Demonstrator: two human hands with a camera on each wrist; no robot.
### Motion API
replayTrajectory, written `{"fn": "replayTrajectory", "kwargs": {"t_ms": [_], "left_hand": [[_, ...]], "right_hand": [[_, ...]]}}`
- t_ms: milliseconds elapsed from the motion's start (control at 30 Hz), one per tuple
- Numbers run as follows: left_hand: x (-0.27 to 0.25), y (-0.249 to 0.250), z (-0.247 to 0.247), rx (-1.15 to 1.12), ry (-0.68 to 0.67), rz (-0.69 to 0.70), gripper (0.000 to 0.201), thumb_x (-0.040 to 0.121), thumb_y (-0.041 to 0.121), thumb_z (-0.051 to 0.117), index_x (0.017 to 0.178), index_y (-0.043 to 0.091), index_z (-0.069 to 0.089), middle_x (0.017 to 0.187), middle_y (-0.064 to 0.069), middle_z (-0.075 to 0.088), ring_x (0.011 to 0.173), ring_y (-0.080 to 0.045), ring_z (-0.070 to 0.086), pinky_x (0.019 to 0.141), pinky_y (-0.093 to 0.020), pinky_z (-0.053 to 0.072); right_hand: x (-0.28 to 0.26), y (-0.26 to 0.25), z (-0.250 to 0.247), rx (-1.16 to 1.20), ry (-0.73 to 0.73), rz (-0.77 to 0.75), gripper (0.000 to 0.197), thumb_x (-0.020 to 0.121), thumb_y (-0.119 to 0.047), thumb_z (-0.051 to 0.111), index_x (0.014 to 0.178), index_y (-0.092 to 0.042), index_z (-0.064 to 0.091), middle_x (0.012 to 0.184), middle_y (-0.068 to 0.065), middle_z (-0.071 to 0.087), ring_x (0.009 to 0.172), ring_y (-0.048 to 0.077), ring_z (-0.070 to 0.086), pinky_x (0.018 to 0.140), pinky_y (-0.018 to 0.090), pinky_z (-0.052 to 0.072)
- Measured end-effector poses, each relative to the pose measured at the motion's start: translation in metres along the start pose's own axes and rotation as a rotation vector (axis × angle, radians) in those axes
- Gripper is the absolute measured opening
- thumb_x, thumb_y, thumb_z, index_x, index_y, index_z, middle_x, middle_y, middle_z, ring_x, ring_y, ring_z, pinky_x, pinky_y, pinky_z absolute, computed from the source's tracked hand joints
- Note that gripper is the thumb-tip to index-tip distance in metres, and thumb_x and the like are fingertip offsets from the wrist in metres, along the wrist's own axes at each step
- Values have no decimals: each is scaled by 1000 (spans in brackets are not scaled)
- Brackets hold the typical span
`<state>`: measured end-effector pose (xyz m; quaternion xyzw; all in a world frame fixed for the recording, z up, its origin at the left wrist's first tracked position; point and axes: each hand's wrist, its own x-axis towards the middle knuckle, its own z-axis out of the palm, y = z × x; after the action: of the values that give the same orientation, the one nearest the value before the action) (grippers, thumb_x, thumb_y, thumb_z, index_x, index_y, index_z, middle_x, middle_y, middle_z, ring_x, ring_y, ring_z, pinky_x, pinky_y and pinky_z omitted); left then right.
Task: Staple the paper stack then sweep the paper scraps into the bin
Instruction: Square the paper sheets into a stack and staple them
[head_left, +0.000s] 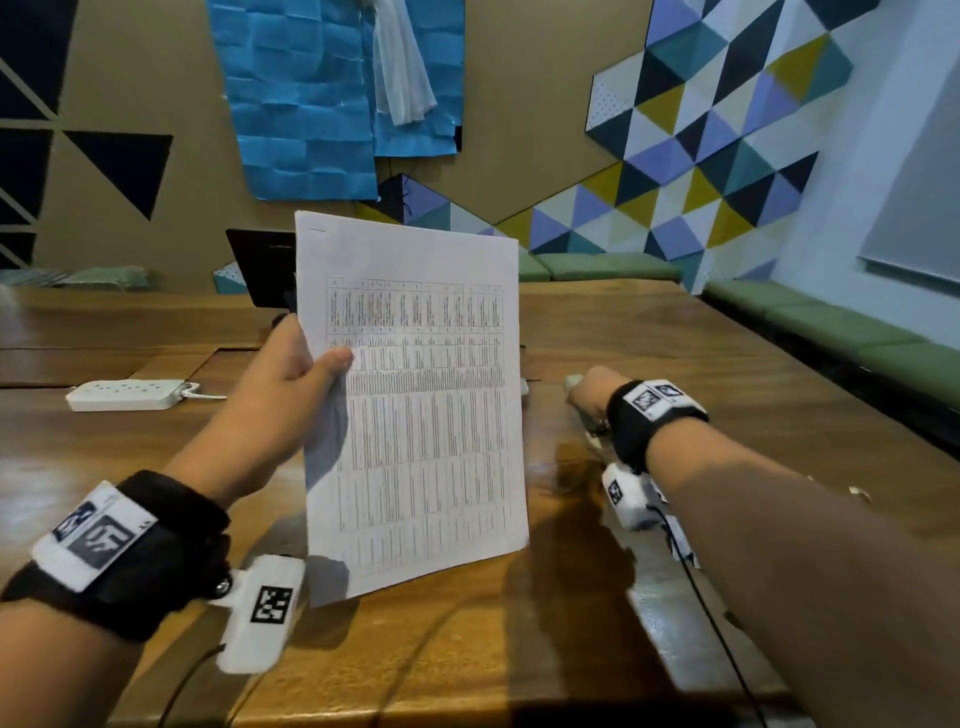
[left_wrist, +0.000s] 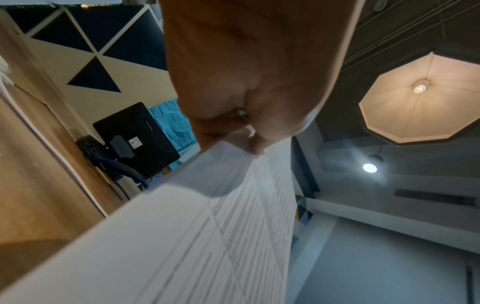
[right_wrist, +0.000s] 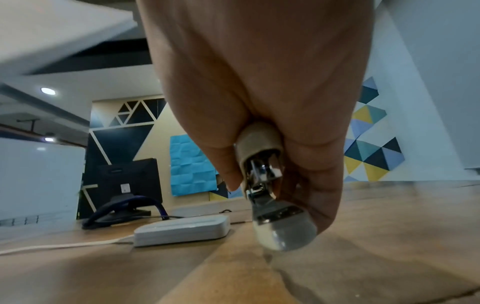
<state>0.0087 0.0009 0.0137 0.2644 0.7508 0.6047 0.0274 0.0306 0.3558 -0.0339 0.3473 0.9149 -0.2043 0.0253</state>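
Left hand pinches paper stack by left edge, upright, centre frame above wooden table. Right hand, right of centre, fingers curled round stapler. White power strip at left.

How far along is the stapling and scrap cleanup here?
Early. The left hand holds the paper stack upright over the table; the right hand grips the stapler, away from the paper. Stapling and sweeping remain; no scraps or bin show.
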Motion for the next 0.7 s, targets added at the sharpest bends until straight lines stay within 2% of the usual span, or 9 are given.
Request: {"fn": "replayTrajectory", "kwargs": {"t_ms": [67, 133, 200, 267, 333, 400, 500, 600, 700], "left_hand": [[-2, -2, 0, 0, -7, -1, 34, 108, 21, 47, 141, 32, 47, 140, 13, 63, 128, -13, 63, 108, -54, 49], [-3, -3, 1, 11, -5, 0, 34, 109, 22, 47, 141, 32, 47, 139, 13, 63, 128, -12, 63, 108, -52, 50], [-3, -4, 1, 18, 3, -6, 33, 109, 22, 47, 140, 33, 48, 139, 13, 64, 128, -12, 62, 108, -52, 50], [-1, -4, 3, 12, -4, -14, 32, 109, 22, 47, 139, 32, 48, 138, 13, 65, 128, -13, 63, 107, -53, 50], [2, -4, 6, 11, -8, -22, 31, 108, 22, 47, 138, 32, 48, 137, 12, 65, 126, -13, 64, 107, -53, 51], [4, -5, 9, 12, -17, -24, 31, 108, 22, 48, 137, 32, 48, 135, 12, 66, 124, -13, 65, 105, -52, 53], [5, -6, 13, 10, -37, -20, 30, 108, 24, 49, 136, 34, 49, 135, 14, 67, 124, -13, 66, 105, -53, 53], [6, -8, 15, -5, -47, -25, 30, 107, 25, 50, 136, 36, 50, 135, 16, 67, 124, -13, 66, 106, -52, 52], [7, -5, 19, -22, -56, -45, 32, 108, 24, 49, 137, 36, 50, 136, 15, 67, 125, -14, 65, 107, -50, 52]], "right_hand": [[76, 13, 26, -96, 6, -18, 51, 96, -35, 59, 139, -7, 57, 139, 15, 63, 122, 37, 64, 101, 42, 55], [93, 17, 34, -82, -6, 0, 69, 78, -41, 71, 139, -10, 56, 134, 14, 63, 115, 36, 66, 97, 41, 56], [69, 6, 31, 72, -60, -22, 50, 91, -20, 66, 137, 1, 59, 130, 19, 63, 124, 37, 62, 96, 38, 50], [48, -2, 31, 77, -39, 19, 40, 98, -21, 56, 131, -2, 65, 124, 20, 66, 122, 40, 63, 94, 36, 49], [89, 13, 47, 2, -13, 74, 38, 92, -38, 49, 109, -15, 75, 111, 15, 72, 106, 39, 69, 98, 43, 54], [100, 14, 50, -97, -65, 71, 22, 87, -33, 56, 83, -16, 70, 99, 12, 74, 93, 36, 71, 90, 44, 59], [43, 2, 33, -42, -82, -10, 28, 94, -13, 62, 69, -18, 51, 85, 5, 61, 89, 26, 60, 72, 28, 51], [18, 0, 23, -45, -17, -38, 24, 102, -26, 52, 82, -14, 58, 87, 5, 59, 96, 28, 61, 87, 36, 49], [2, -4, 5, 41, 201, -102, 58, 103, -59, 32, 103, -14, 68, 109, 10, 69, 119, 32, 60, 109, 48, 38]]}}
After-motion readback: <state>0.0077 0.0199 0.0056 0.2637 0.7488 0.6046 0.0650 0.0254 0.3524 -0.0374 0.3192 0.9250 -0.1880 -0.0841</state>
